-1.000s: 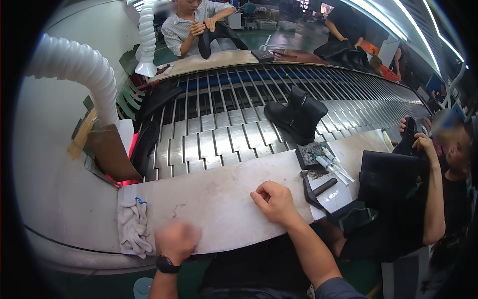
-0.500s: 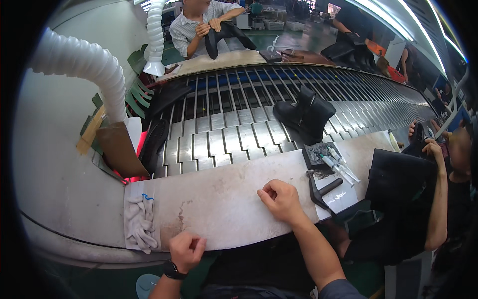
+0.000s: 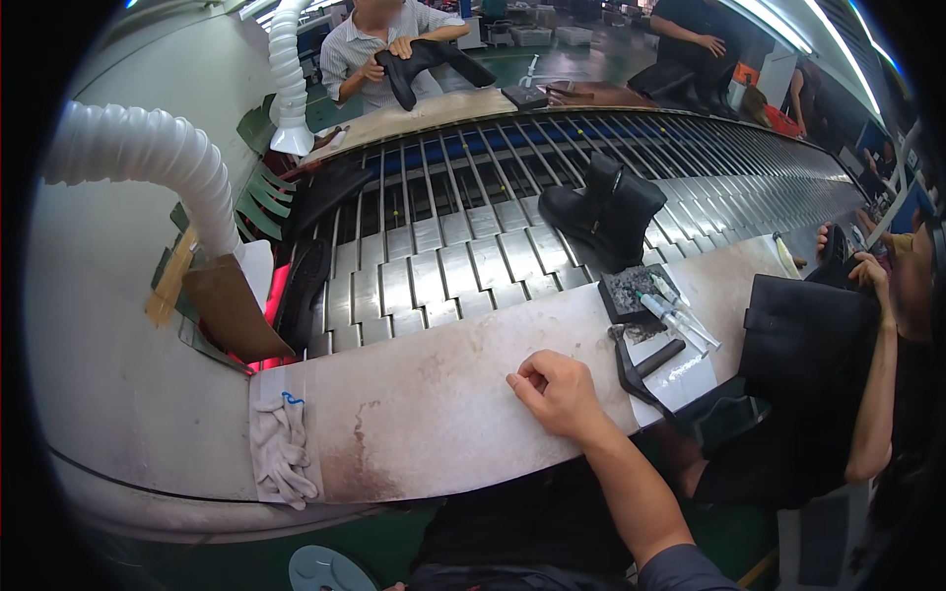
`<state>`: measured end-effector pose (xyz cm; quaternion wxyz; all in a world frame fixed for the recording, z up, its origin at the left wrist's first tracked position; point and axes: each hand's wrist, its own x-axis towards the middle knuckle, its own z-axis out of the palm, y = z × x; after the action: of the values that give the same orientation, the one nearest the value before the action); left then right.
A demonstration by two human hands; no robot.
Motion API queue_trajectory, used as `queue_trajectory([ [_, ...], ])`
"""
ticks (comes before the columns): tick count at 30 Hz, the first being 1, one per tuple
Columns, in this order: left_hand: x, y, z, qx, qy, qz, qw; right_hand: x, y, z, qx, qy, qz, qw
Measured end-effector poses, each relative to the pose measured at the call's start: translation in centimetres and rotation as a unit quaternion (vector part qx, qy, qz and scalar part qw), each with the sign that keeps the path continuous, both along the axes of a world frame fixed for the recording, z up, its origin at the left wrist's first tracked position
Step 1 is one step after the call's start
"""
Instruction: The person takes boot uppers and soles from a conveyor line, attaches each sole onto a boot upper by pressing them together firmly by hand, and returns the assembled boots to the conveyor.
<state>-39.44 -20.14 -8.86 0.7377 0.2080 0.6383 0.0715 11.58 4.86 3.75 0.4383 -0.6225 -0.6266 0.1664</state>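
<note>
Right hand (image 3: 559,392) over the pale stained worktop (image 3: 443,394): loose fist, nothing visible in it. Black T-shaped hammer (image 3: 632,376) just right of the grip; clear plastic syringes (image 3: 682,320) farther right and beyond. Black leather boot (image 3: 606,222) ahead, on the steel-slatted conveyor (image 3: 424,286). Left hand (image 3: 396,587): bare sliver, can't tell spread or closed. Probably best here: wrist slack, knuckles clear of the slats ahead.
</note>
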Motion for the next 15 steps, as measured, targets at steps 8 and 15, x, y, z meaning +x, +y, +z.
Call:
queue_trajectory([
  [8,-1.5,0.1,-1.8,-0.058,-0.073,0.017,0.995,-0.6,0.2,-0.4,-0.003,0.01,0.0,1.0],
  [15,-1.0,0.6,-1.1,-0.047,-0.031,0.014,0.998,-0.5,0.1,-0.4,-0.004,0.002,-0.006,1.0],
])
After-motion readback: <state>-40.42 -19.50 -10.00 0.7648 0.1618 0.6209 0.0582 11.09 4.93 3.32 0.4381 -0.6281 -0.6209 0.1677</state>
